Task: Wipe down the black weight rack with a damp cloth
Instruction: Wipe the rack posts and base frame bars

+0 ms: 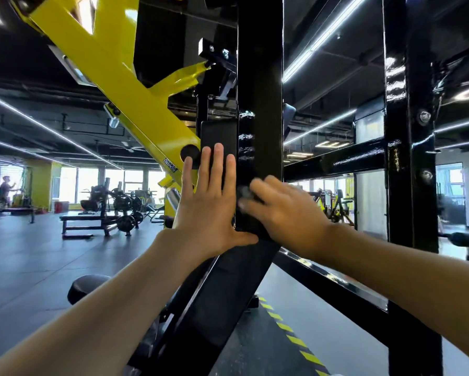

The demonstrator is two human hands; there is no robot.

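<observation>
Gym floor and benches lie behind; directly ahead stands the black weight rack, judged rigid, heavy and glossy-slick, so press against it rather than grip it. Your right hand, blurred, appears to curl its fingers on the limp dark cloth against the upright. Your left hand lies flat, fingers straight and slightly spread, on the adjoining black pad.

Tight left, open right
The yellow arm crowds my left hand; right of the black upright, gaps open above and below the crossbar.
</observation>
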